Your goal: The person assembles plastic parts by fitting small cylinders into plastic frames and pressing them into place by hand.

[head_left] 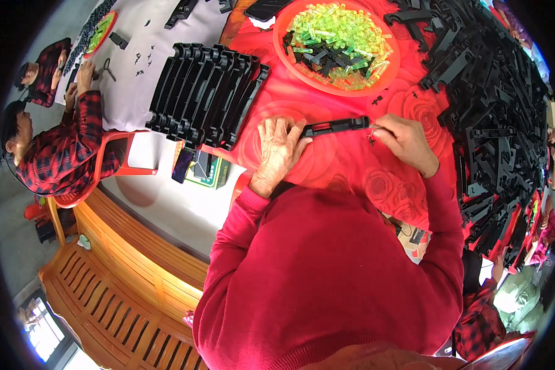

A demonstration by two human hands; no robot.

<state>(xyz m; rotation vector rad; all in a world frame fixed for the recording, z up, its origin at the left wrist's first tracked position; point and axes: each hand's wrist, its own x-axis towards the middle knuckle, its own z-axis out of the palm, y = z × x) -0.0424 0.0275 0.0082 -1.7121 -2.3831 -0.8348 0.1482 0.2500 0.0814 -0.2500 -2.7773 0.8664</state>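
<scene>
A long black plastic bar [336, 126] lies across the red flowered tablecloth [302, 105]. My left hand [279, 148] holds its left end, fingers curled over it. My right hand [406, 140] pinches at its right end, where a tiny black piece shows between the fingertips. Both red sleeves come up from the lower edge. Beyond the bar stands an orange round tray [388, 71] filled with small yellow-green clear pieces and some black ones.
A neat row of black plastic parts [203, 92] stands on edge at the left. A big loose heap of black parts [493, 111] covers the right side. Two people in red plaid [61, 142] sit at a grey table far left. A wooden bench [117, 277] is below.
</scene>
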